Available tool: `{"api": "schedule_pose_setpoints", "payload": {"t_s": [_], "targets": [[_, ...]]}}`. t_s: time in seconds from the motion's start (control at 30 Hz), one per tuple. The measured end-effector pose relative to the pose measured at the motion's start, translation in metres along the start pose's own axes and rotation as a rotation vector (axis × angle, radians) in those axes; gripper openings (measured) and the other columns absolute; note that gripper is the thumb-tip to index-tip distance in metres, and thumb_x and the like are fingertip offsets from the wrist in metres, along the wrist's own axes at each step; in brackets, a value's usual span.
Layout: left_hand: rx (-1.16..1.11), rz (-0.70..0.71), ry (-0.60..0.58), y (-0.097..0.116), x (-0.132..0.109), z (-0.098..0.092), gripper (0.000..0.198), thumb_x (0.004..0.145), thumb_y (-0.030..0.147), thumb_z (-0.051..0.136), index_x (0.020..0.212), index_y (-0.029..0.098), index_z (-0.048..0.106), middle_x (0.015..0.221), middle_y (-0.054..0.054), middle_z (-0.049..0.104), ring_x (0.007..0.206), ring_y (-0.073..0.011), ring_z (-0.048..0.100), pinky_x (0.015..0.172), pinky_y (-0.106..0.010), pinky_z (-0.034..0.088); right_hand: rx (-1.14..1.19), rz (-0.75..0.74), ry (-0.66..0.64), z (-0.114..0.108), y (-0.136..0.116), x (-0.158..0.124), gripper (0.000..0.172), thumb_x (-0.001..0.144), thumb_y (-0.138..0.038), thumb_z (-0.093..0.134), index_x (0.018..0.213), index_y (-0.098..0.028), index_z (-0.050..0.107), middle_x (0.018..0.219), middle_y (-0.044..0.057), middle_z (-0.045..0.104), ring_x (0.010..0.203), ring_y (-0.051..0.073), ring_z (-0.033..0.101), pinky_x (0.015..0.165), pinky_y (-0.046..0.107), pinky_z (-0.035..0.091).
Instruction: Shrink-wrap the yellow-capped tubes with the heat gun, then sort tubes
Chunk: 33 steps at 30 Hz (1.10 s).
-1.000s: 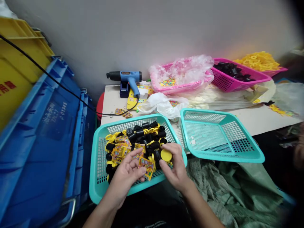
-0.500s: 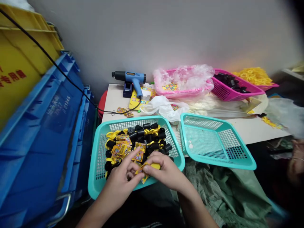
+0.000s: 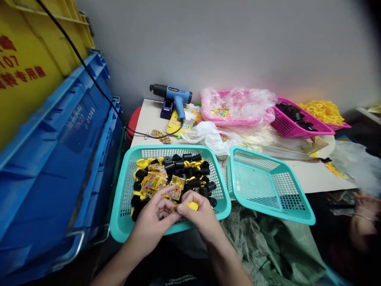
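Close together over the front of a turquoise basket (image 3: 117, 222) are my left hand (image 3: 159, 214) and my right hand (image 3: 198, 208). A rounded yellow plastic piece (image 3: 192, 205) shows between the thumb and fingers of my right hand. My left hand is curled with its index finger stretched out, and its thumb meets the right fingertips; what it pinches is mostly hidden. Black plastic cylinders (image 3: 188, 172) with yellow parts (image 3: 142, 163) fill the basket. Printed orange-yellow plastic sleeves (image 3: 153, 182) lie on top of them.
A second turquoise basket (image 3: 274, 216) stands to the right. Behind are a blue heat gun (image 3: 178, 97) with its cord (image 3: 89, 73), a plastic-lined pink basket (image 3: 235, 119) and a magenta basket (image 3: 285, 123) of black parts. Blue crates (image 3: 59, 147) line the left. Another person's hand (image 3: 367, 206) is at far right.
The view has shifted left. The orange printed piece seen between my fingers earlier is now mostly hidden, and the yellow piece shows more clearly in my right hand.
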<state>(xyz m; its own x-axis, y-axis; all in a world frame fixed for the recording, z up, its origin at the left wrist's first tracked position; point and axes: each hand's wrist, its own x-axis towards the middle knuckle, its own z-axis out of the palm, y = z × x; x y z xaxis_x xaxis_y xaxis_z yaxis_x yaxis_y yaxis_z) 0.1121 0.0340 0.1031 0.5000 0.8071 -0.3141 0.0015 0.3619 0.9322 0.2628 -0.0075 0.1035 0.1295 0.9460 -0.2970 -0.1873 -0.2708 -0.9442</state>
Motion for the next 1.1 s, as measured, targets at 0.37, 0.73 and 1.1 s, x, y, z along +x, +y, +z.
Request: {"api": "schedule_pose_setpoints", "payload": {"t_s": [0.37,0.73,1.1], "targets": [[0.279,0.230,0.213,0.000,-0.002,-0.014,0.006,0.077,0.027,0.065,0.075,0.021,0.065,0.078,-0.001,0.067,0.076,-0.0160,0.065,0.072,-0.025,0.052,0.270,-0.155,0.012,-0.022,-0.008,-0.010,0.041,0.073,-0.023,0.076,0.111,-0.026,0.060,0.110,0.003,0.062,0.105,0.018,0.060,0.095,0.031,0.047],[0.074,0.204,0.198,-0.001,-0.003,-0.018,0.017,0.074,0.039,0.073,0.072,0.023,0.074,0.100,-0.008,0.076,0.095,-0.0256,0.070,0.082,-0.033,0.058,0.155,-0.088,-0.096,-0.024,-0.012,-0.012,0.041,0.069,-0.043,0.079,0.101,-0.022,0.065,0.092,0.004,0.062,0.080,0.014,0.055,0.070,0.024,0.046],[0.032,0.211,0.206,-0.004,-0.006,-0.023,0.021,0.078,0.044,0.071,0.076,0.023,0.071,0.106,-0.008,0.075,0.100,-0.0244,0.069,0.086,-0.031,0.056,0.059,-0.016,-0.103,-0.021,-0.011,-0.008,0.042,0.066,-0.051,0.079,0.091,-0.018,0.070,0.074,0.002,0.062,0.063,0.010,0.050,0.058,0.022,0.039]]}}
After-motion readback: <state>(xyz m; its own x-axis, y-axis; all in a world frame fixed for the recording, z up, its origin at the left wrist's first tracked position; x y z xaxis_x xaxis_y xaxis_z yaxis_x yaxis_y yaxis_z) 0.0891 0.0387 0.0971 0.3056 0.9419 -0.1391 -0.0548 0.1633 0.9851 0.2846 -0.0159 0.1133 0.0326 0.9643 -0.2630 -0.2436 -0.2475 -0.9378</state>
